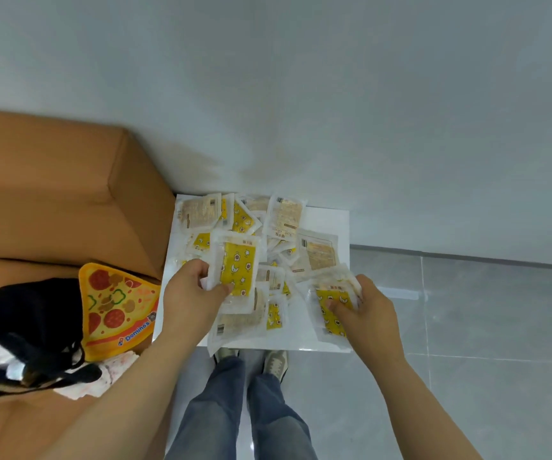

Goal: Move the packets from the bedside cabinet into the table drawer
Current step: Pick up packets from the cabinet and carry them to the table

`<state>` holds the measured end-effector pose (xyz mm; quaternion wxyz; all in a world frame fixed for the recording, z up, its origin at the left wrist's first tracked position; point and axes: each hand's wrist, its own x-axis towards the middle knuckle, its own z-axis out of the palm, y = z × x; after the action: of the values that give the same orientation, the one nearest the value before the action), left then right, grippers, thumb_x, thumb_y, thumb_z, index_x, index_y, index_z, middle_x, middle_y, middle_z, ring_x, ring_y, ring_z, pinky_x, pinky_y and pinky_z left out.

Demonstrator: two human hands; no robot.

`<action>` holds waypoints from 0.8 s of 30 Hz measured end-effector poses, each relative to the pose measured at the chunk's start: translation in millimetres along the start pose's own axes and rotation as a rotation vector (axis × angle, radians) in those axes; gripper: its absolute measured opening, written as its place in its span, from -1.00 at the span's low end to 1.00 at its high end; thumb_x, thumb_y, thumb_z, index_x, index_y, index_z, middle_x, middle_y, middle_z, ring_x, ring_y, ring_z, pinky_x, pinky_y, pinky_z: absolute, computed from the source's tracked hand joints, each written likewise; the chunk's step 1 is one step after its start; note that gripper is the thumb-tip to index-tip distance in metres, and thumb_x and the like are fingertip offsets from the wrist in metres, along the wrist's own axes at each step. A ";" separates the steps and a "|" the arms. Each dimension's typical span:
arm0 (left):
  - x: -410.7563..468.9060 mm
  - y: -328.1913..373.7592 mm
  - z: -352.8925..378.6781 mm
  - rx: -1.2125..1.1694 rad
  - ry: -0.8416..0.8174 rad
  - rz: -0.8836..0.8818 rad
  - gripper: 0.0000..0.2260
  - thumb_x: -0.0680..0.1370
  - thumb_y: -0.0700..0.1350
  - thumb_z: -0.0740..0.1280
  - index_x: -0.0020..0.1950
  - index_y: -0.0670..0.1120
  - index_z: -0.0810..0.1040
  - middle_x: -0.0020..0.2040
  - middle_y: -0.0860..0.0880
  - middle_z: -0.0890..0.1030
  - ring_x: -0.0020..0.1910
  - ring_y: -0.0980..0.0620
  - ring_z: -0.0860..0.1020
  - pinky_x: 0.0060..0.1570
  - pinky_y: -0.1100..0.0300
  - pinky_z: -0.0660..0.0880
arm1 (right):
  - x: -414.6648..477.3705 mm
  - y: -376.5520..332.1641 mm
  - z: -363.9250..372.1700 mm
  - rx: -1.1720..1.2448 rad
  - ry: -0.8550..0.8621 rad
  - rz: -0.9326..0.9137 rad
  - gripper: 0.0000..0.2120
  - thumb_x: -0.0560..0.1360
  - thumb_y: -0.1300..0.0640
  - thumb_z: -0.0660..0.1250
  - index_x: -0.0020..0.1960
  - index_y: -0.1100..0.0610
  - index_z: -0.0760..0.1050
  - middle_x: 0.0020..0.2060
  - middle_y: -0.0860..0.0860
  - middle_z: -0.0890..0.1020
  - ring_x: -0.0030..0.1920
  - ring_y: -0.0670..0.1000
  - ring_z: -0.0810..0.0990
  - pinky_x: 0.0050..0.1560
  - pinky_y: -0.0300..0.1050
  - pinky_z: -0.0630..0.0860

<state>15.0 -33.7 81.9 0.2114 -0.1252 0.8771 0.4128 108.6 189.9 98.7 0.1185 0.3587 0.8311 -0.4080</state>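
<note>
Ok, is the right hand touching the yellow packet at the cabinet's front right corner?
Touching. The head view shows the right hand pinching the yellow packet, thumb pressed on its printed face.

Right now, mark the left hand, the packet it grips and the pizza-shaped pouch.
Left hand (191, 293): head view, back of the hand.
Gripped packet (238, 265): head view, its yellow printed panel.
Pizza-shaped pouch (115, 303): head view, its topping print.

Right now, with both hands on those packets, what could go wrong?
The clear plastic packet with yellow print, pinched by the left hand, looks slippery and may drop. The pale packet overhanging the white cabinet top's front edge could slide onto the grey tiled floor if nudged.
</note>
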 end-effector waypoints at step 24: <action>-148.9 142.2 -125.8 -0.137 0.341 0.199 -0.82 0.42 -0.17 0.48 -0.03 -0.05 0.56 -0.16 0.06 0.61 -0.20 0.05 0.57 -0.29 0.25 0.44 | -93.7 -143.2 -152.7 -0.141 -0.012 -0.565 -0.79 0.40 0.09 0.42 -0.16 0.05 0.37 -0.34 -0.04 0.55 -0.29 0.04 0.54 -0.27 0.03 0.48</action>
<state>56.3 -35.5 319.6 0.0093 -0.1203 0.8780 0.4632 90.9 201.0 327.2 0.0300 0.1014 0.9238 -0.3681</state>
